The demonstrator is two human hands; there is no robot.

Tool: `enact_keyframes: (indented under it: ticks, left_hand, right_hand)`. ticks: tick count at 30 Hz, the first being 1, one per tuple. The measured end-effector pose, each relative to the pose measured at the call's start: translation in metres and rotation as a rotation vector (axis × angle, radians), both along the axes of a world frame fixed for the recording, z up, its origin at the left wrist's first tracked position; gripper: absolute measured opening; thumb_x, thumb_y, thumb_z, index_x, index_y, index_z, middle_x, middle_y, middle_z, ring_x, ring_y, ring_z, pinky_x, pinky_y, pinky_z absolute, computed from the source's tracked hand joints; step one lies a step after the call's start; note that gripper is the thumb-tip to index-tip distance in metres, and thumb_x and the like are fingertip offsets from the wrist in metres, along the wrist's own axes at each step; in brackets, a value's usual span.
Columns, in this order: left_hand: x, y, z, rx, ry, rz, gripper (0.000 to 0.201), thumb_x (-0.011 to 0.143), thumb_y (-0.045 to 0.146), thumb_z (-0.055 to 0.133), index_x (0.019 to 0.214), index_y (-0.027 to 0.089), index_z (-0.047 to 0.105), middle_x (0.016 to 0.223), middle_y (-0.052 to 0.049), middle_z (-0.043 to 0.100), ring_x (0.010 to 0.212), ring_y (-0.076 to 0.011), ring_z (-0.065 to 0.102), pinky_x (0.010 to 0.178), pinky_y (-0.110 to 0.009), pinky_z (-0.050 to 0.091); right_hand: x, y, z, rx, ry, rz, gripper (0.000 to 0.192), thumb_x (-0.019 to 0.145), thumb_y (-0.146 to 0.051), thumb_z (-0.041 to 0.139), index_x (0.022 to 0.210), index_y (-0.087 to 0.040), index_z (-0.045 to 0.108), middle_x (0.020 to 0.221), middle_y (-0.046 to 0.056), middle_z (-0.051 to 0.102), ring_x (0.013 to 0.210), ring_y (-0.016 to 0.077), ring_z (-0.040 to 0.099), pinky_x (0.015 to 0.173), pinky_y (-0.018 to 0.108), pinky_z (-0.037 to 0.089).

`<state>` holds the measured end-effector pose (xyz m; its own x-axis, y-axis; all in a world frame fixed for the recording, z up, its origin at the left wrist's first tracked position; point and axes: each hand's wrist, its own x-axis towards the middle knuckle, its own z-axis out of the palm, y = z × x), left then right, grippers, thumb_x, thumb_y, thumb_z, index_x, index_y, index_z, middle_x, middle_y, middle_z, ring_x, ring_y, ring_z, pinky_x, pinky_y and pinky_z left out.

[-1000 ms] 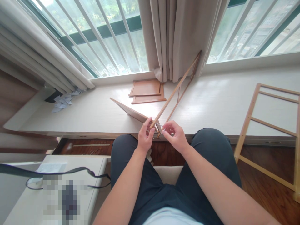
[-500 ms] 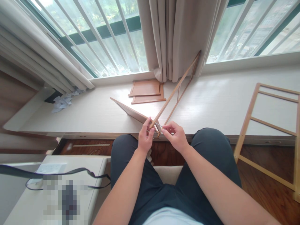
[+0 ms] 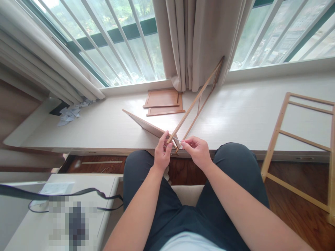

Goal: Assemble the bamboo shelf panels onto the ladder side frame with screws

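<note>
My left hand (image 3: pixel 162 151) is closed around the near end of a wooden frame (image 3: pixel 196 98), where it meets a thin wooden panel (image 3: pixel 146 126). The frame slants up and away, its far end near the curtain. The panel stands on edge, reaching to the left. In the fingertips of my right hand (image 3: pixel 196 148) is a thin metal rod (image 3: pixel 177 139), perhaps a hex key, pointing left at the frame's end. My left fingers hide where its tip meets the wood.
Two brown wooden boards (image 3: pixel 163 98) lie stacked on the white window ledge (image 3: pixel 243 115). Another wooden frame (image 3: pixel 275 137) leans at the right. Torn paper (image 3: pixel 70 114) lies far left. A white table (image 3: pixel 104 190) with a black strap (image 3: pixel 89 190) is at lower left.
My right hand has turned slightly around the metal rod, its knuckles shifting a little to the right. My left hand and the wooden frame look nearly unchanged.
</note>
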<state>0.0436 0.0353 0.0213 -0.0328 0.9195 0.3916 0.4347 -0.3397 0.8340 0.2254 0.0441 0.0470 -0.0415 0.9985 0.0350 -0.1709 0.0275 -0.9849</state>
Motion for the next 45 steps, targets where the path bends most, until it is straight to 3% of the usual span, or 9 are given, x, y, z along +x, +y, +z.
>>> enact_keyframes:
  ticks: [18, 26, 32, 38, 45]
  left_hand:
    - [-0.001, 0.0, -0.004, -0.021, -0.021, -0.006, 0.053, 0.104, 0.044, 0.052, 0.152, 0.024, 0.045, 0.112, -0.009, 0.069, 0.092, -0.0185, 0.069, 0.072, -0.028, 0.059]
    - [0.001, 0.0, -0.001, -0.026, -0.032, -0.002, 0.052, 0.104, 0.044, 0.052, 0.151, 0.024, 0.046, 0.111, -0.008, 0.069, 0.083, -0.0157, 0.066, 0.073, -0.029, 0.058]
    - [0.002, -0.002, -0.003, 0.063, -0.043, 0.05, 0.051, 0.102, 0.042, 0.057, 0.147, 0.022, 0.047, 0.107, -0.007, 0.068, 0.084, -0.0153, 0.066, 0.076, -0.029, 0.058]
    - [0.002, -0.002, 0.0, 0.101, 0.035, 0.04, 0.045, 0.103, 0.037, 0.055, 0.146, 0.022, 0.055, 0.124, -0.012, 0.066, 0.088, -0.0151, 0.065, 0.077, -0.028, 0.057]
    - [0.001, -0.001, 0.002, 0.115, 0.009, -0.005, 0.043, 0.103, 0.031, 0.055, 0.145, 0.025, 0.058, 0.11, -0.008, 0.068, 0.087, -0.0151, 0.065, 0.073, -0.026, 0.055]
  right_hand:
    - [-0.006, 0.001, -0.005, -0.081, 0.133, 0.022, 0.026, 0.084, -0.043, 0.079, 0.077, -0.019, 0.071, 0.068, 0.003, 0.071, 0.048, 0.0127, 0.054, 0.045, 0.026, 0.045]
    - [-0.003, -0.001, -0.011, 0.072, -0.084, -0.008, 0.025, 0.089, -0.045, 0.073, 0.087, -0.02, 0.071, 0.077, 0.004, 0.071, 0.065, 0.0173, 0.063, 0.052, 0.026, 0.049]
    - [-0.003, -0.002, -0.007, 0.12, -0.155, -0.068, 0.023, 0.088, -0.043, 0.075, 0.089, -0.021, 0.074, 0.077, 0.004, 0.072, 0.061, 0.0167, 0.062, 0.055, 0.029, 0.051]
    - [-0.004, -0.004, -0.008, 0.215, -0.188, -0.116, 0.018, 0.09, -0.039, 0.073, 0.088, -0.021, 0.074, 0.09, 0.007, 0.077, 0.074, 0.0209, 0.069, 0.068, 0.033, 0.056]
    - [-0.002, -0.003, -0.004, 0.387, -0.239, -0.111, 0.009, 0.095, -0.028, 0.068, 0.088, -0.022, 0.072, 0.087, 0.004, 0.073, 0.074, 0.0183, 0.066, 0.067, 0.031, 0.053]
